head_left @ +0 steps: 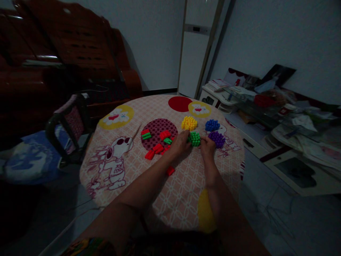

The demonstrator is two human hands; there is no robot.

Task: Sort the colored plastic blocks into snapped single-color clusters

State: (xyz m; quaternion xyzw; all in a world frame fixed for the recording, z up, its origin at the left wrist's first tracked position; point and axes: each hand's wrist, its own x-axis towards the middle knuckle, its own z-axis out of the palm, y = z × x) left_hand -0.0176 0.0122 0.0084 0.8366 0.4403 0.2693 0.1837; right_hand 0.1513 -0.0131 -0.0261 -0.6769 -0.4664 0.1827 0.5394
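Bare forearms [145,188] reach to a knobbly, bright green cluster [195,139].

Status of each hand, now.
Left hand: fingers curled at the green cluster's left side; grip cannot be told.
Right hand: fingers bent at its right side; grip cannot be told.

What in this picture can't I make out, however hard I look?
All in the head view:
- Full count of red pieces: the left arm may cover some.
- Exact grip on the green pieces: the left hand and right hand hide their fingertips.
- Writing on the papers: too small and dim.
- Sofa's far end: cut off by the left edge.
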